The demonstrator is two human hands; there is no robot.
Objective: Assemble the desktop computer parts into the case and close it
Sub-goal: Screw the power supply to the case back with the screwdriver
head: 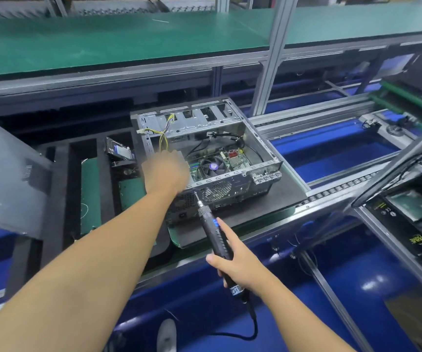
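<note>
Computer case (230, 181), lid off, lies at mid-frame on a dark mat (276, 196). Nearest, at lower centre, the right hand (240, 265) grips an electric screwdriver (210, 224), its bit at the case's rear panel; its label is too small to read. The left hand (165, 171) is at the case's left rim, blurred, so I cannot tell its grip. Inside sit a motherboard (230, 158), a fan (213, 166) and yellow cables (164, 138). Left, a foam tray (62, 186) holds a hard drive (119, 151).
</note>
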